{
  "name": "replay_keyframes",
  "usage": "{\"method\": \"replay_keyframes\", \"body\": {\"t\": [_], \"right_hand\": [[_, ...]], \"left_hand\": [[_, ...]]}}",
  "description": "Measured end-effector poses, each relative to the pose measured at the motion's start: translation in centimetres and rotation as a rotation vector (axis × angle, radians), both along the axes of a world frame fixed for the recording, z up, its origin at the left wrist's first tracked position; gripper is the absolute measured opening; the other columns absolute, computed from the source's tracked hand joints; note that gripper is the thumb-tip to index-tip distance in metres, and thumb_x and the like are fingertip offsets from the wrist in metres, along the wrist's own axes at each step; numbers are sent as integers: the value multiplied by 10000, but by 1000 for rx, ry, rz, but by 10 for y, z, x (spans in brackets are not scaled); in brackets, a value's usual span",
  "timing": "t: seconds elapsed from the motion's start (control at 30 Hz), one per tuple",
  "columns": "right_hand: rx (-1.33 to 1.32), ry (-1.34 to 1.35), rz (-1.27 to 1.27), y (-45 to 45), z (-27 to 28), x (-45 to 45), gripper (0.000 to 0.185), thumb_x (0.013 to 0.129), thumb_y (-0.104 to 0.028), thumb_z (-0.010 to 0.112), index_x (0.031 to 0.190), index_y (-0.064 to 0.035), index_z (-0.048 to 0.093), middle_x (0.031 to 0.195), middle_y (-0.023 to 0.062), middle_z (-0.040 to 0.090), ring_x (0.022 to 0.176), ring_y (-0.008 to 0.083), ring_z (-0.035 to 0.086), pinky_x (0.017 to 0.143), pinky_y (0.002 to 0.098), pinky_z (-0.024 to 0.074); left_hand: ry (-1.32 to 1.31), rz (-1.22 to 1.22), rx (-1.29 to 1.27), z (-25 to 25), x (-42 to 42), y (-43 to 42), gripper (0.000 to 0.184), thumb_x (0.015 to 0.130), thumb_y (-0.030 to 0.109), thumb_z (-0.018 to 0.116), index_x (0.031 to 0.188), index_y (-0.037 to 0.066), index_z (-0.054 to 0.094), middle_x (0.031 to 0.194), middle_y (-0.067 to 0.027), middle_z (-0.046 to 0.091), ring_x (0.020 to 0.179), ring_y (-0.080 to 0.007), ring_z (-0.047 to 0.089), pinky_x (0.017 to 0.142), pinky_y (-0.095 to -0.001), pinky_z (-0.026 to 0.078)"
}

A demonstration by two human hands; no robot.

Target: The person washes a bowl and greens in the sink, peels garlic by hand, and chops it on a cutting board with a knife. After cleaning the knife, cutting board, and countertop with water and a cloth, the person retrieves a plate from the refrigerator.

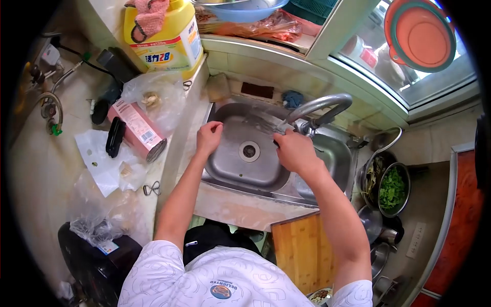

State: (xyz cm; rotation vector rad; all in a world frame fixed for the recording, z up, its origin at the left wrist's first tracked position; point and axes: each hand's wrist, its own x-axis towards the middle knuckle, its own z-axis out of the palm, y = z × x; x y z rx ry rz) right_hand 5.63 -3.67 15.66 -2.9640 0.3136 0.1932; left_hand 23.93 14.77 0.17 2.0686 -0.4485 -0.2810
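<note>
My left hand [209, 137] hangs over the left rim of the steel sink [240, 180], its fingers curled together. Whatever is inside them, if anything, is hidden. Over the right part of the large basin, my right hand [295, 150] is closed below the faucet [322, 106]. A blurred, greyish, flat shape [261, 122] extends left from near its fingers; its kind cannot be made out. The drain [249, 150] shows between my hands, with a small green scrap [241, 175] on the basin floor below it.
A yellow detergent jug [166, 46], a pink carton [137, 129], scissors [152, 189] and plastic bags lie left. A blue scrubber [292, 99] sits behind the sink. Right stands a bowl of green leaves [393, 189]. A wooden board [302, 250] is near my body.
</note>
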Motion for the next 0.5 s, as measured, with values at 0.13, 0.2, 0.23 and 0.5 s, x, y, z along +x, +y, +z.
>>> {"method": "replay_keyframes", "body": {"t": [0.13,0.2,0.23,0.5], "right_hand": [[-128,75,56,5,37,-27,242,721,-57,591,961,-66,614,869,144,599,815,293,623,692,392,493],[-141,49,31,6,54,-55,268,721,-63,598,989,-64,611,852,133,591,796,283,615,669,391,482],[-150,16,19,6,58,-70,296,721,-69,605,1017,-61,609,836,121,582,778,273,606,646,389,471],[25,-8,-382,59,0,-211,332,765,-176,657,1089,-117,620,791,92,534,675,275,532,589,390,412]], "left_hand": [[-38,-47,10,6,3,-17,201,824,214,598,928,62,677,831,-118,676,769,-243,655,708,-323,501],[-12,-78,17,5,6,-39,193,816,208,600,929,72,678,864,-112,674,815,-257,644,733,-349,499],[-170,-118,13,2,5,-56,187,811,203,601,924,77,679,882,-107,671,835,-268,633,750,-367,495],[-602,-449,-116,-16,-12,-235,315,724,182,682,1008,55,634,980,-125,637,907,-320,586,807,-426,467]]}}
